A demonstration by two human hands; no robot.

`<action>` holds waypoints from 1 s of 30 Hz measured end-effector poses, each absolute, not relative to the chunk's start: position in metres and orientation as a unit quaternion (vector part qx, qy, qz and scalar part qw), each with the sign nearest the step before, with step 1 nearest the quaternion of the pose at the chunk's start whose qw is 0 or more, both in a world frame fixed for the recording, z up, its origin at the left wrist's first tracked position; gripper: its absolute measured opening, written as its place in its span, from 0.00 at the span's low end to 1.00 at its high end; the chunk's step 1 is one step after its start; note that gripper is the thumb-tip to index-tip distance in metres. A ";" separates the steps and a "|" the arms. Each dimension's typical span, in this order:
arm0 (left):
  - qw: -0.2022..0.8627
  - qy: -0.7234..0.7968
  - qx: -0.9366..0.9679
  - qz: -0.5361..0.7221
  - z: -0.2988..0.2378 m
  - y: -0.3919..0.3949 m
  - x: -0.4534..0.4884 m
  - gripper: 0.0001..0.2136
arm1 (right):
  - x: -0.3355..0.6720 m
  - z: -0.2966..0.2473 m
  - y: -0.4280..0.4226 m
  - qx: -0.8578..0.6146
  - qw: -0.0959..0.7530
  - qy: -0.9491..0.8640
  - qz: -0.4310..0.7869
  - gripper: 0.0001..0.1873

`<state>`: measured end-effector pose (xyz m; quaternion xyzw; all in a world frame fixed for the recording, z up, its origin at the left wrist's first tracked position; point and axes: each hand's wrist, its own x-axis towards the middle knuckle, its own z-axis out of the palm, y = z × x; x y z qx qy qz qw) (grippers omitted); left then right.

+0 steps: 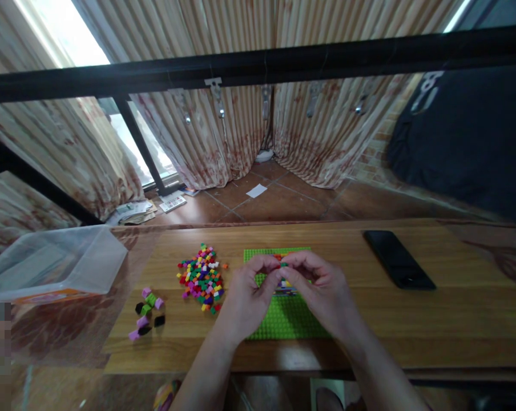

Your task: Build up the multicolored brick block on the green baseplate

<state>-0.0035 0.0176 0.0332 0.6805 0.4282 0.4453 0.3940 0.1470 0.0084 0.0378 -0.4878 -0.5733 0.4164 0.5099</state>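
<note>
My left hand [250, 292] and right hand [329, 291] are clamping fingertips on a green brick [283, 264] near the far edge of the baseplate [283, 326].

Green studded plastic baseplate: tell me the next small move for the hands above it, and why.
Probably lower the small green plastic piece and press it down among the multicoloured plastic bricks beneath: the left hand and right hand meet at it with fingertips, right over those bricks on the green studded plastic baseplate.
</note>
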 end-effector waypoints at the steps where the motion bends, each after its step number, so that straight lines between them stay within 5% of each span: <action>1: 0.383 0.431 0.689 0.440 0.035 0.017 -0.003 0.05 | 0.147 0.038 0.009 -0.484 0.512 -0.568 0.426 0.07; 15: 0.364 0.457 0.681 0.442 0.028 0.022 -0.001 0.04 | 0.171 0.044 0.018 -0.429 0.616 -0.325 0.575 0.12; 30: 0.209 0.442 0.767 0.415 0.030 0.031 0.014 0.08 | 0.176 0.014 0.031 -0.537 0.598 -0.328 0.497 0.19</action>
